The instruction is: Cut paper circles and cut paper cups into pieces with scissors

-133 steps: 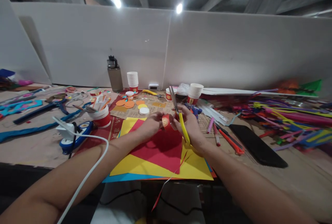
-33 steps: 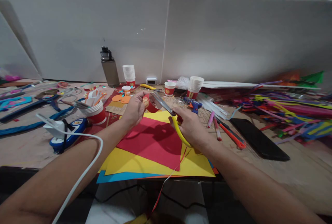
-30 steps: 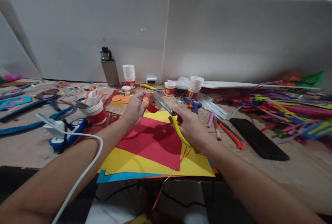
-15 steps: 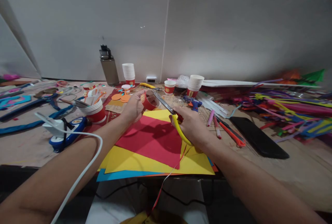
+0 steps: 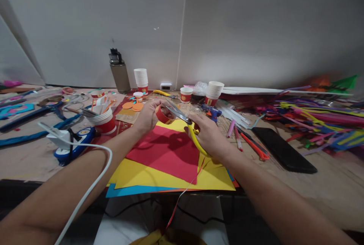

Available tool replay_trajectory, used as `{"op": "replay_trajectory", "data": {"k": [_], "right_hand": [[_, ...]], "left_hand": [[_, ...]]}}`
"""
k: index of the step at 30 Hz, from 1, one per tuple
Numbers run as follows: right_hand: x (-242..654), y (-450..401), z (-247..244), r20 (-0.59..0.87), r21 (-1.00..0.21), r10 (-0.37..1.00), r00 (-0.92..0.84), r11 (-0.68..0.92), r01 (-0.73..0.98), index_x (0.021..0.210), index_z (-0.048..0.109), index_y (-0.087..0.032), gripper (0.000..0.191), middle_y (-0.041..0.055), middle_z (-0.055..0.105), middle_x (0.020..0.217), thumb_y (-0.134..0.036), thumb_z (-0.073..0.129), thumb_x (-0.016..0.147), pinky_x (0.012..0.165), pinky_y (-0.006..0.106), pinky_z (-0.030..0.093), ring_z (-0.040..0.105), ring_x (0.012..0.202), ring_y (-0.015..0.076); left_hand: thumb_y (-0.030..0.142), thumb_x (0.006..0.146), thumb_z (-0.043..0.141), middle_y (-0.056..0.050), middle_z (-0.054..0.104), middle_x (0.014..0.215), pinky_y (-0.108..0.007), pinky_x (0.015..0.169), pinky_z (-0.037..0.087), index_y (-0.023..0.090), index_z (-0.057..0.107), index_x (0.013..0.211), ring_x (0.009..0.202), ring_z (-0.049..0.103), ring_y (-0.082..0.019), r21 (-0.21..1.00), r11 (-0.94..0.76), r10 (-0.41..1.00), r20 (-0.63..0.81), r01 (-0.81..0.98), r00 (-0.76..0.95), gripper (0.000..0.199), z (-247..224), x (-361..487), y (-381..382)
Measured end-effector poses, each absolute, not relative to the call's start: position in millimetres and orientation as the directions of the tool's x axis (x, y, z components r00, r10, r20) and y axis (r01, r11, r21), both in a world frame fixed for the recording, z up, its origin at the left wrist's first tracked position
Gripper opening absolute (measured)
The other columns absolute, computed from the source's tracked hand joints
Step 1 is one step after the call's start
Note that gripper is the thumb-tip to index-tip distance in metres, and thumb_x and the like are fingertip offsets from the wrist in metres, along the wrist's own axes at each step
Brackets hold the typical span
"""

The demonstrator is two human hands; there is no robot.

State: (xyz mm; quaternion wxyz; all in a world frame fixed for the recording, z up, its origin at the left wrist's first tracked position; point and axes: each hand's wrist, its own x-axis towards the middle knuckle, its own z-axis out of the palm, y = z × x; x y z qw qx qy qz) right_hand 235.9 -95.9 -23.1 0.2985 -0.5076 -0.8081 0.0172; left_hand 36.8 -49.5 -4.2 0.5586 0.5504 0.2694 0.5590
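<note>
My left hand (image 5: 148,117) pinches a red ring cut from a paper cup (image 5: 165,116) above the sheets. Yellow-handled scissors (image 5: 196,139) are gripped in my right hand (image 5: 209,135), their blades slightly apart and reaching to the ring's upper edge. Whether the blades touch the paper is hard to tell. Beneath both hands lies a red sheet (image 5: 170,156) on top of yellow sheets (image 5: 136,177), with a blue sheet (image 5: 127,191) showing at the front edge.
Left are a cup of tools (image 5: 105,124), a power strip (image 5: 74,150) and a white cable (image 5: 105,165). Behind stand a bottle (image 5: 121,76) and stacked cups (image 5: 214,91). Right lie a glue gun (image 5: 214,114), a phone (image 5: 284,149) and pipe cleaners (image 5: 327,120).
The red ring has turned in my left hand and sits slightly lower. The scissors' blades have parted a little and tilted flatter across the ring.
</note>
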Motion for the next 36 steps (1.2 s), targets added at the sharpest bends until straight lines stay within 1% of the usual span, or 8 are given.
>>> {"op": "replay_trajectory", "data": {"k": [4,13,18,23,26,29,34,36], "right_hand": [[236,-95,-24,0.457,-0.323,0.834,-0.309,0.480,0.816,0.113,0.062,-0.019,0.031,0.0078,0.058,0.089,-0.030,0.054,0.085,0.065,0.027,0.039,0.051,0.070,0.0162],[237,-98,-21,0.461,-0.296,0.829,-0.316,0.479,0.826,0.107,0.065,-0.019,0.027,0.0051,0.058,0.079,-0.027,0.055,0.083,0.061,0.026,0.035,0.049,0.066,0.0155],[235,-100,-19,0.456,-0.285,0.833,-0.314,0.470,0.835,0.106,0.066,-0.019,0.026,0.0050,0.059,0.074,-0.027,0.055,0.083,0.060,0.026,0.035,0.050,0.065,0.0160],[236,-99,-20,0.463,-0.275,0.832,-0.305,0.463,0.843,0.096,0.066,-0.018,0.019,0.0052,0.060,0.073,-0.026,0.054,0.082,0.060,0.026,0.035,0.051,0.064,0.0161],[236,-98,-21,0.472,-0.280,0.828,-0.303,0.467,0.839,0.097,0.065,-0.019,0.019,0.0050,0.061,0.074,-0.025,0.054,0.083,0.061,0.026,0.035,0.051,0.065,0.0161],[236,-98,-21,0.468,-0.291,0.831,-0.301,0.466,0.835,0.098,0.065,-0.018,0.020,0.0054,0.060,0.075,-0.026,0.054,0.083,0.062,0.027,0.036,0.051,0.066,0.0164],[236,-97,-22,0.460,-0.300,0.834,-0.306,0.470,0.831,0.110,0.062,-0.020,0.028,0.0067,0.059,0.085,-0.029,0.055,0.085,0.063,0.027,0.038,0.050,0.067,0.0161],[236,-96,-23,0.464,-0.288,0.828,-0.316,0.478,0.830,0.112,0.061,-0.020,0.029,0.0075,0.059,0.088,-0.028,0.054,0.085,0.064,0.027,0.038,0.051,0.069,0.0165]], "left_hand": [[0.022,0.058,0.080,-0.002,0.063,0.064,-0.024,0.051,0.048,0.012,0.061,0.070,0.060,0.063,-0.015,0.930,-0.249,0.915,0.318,-0.271,0.250,0.024,-6,37,-49],[0.022,0.064,0.076,-0.002,0.063,0.065,-0.023,0.053,0.045,0.012,0.064,0.073,0.056,0.057,-0.011,0.908,-0.271,0.897,0.359,-0.320,0.259,0.018,-21,30,-32],[0.018,0.062,0.076,-0.003,0.063,0.065,-0.020,0.050,0.041,0.012,0.061,0.067,0.054,0.054,-0.009,0.917,-0.254,0.884,0.349,-0.308,0.311,0.017,-20,28,-32],[0.022,0.062,0.077,-0.001,0.062,0.064,-0.021,0.051,0.044,0.014,0.057,0.069,0.055,0.057,-0.010,0.913,-0.218,0.902,0.324,-0.345,0.287,0.022,-15,30,-35],[0.023,0.064,0.076,0.001,0.061,0.063,-0.023,0.054,0.047,0.015,0.057,0.075,0.056,0.059,-0.011,0.890,-0.250,0.903,0.356,-0.381,0.241,0.023,-12,30,-38],[0.023,0.065,0.075,0.001,0.061,0.063,-0.023,0.055,0.048,0.015,0.057,0.075,0.058,0.061,-0.012,0.880,-0.276,0.901,0.376,-0.385,0.214,0.022,-10,29,-40],[0.020,0.061,0.077,-0.001,0.061,0.063,-0.025,0.055,0.049,0.014,0.057,0.069,0.060,0.062,-0.014,0.911,-0.195,0.910,0.306,-0.364,0.279,0.023,-12,31,-41],[0.018,0.059,0.078,-0.001,0.062,0.064,-0.025,0.054,0.049,0.014,0.058,0.069,0.060,0.062,-0.014,0.920,-0.182,0.908,0.293,-0.348,0.299,0.023,-14,32,-40]]}}
